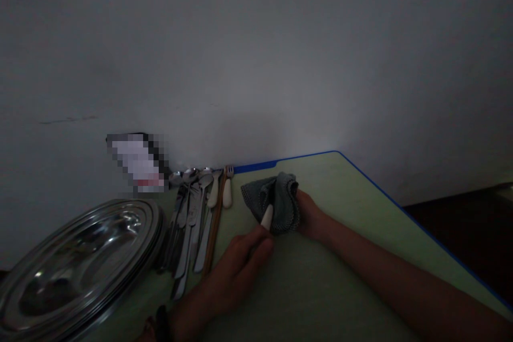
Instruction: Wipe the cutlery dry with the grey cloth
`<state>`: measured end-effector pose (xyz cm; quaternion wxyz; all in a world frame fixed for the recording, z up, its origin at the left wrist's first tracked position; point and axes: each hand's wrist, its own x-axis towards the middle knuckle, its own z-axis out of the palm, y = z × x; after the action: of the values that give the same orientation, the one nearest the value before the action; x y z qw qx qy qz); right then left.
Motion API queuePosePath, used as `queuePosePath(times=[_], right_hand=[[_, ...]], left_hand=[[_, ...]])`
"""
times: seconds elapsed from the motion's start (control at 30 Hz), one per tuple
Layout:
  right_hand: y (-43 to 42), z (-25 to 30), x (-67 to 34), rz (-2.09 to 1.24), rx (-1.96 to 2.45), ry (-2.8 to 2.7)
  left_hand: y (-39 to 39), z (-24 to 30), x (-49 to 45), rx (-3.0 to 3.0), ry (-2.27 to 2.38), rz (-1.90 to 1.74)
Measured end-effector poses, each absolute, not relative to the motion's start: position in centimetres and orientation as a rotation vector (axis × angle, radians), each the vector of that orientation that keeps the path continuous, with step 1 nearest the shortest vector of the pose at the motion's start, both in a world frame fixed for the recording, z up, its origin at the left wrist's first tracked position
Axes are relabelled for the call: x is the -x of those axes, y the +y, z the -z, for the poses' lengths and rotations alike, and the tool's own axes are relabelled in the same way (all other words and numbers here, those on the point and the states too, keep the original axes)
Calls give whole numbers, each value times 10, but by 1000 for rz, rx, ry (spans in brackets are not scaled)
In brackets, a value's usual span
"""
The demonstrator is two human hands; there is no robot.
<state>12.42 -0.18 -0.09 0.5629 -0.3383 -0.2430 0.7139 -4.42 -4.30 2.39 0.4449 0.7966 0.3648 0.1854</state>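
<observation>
My left hand point(244, 256) is closed around the pale handle of a white-handled utensil point(266, 217). The far end of that utensil disappears into the folds of a grey-green cloth point(286, 200), so its kind cannot be made out. Behind the cloth, my right hand point(309, 215) grips it from the right side, its fingers mostly covered by the fabric. Left of my hands lies a row of cutlery point(194, 214): metal spoons, forks and knives. Beside these are a pair of wooden chopsticks point(215, 230) and a small fork point(228, 187) with a white handle.
A stack of oval metal platters point(154, 211) takes up the left of the pale green table point(344, 272). Against the wall point(256, 53) leans a blurred-out device or card point(138, 163). A blue edge point(401, 206) borders the table; a dark floor lies beyond, at right.
</observation>
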Motion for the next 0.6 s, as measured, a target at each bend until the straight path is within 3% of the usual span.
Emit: queuePosePath(times=[0.27, 0.6], right_hand=[[5, 8, -127, -1793, 729, -618], [2, 0, -113, -1489, 875, -820]], left_hand=[[-43, -21, 43, -1736, 874, -600], [-41, -20, 41, -1966, 867, -532]])
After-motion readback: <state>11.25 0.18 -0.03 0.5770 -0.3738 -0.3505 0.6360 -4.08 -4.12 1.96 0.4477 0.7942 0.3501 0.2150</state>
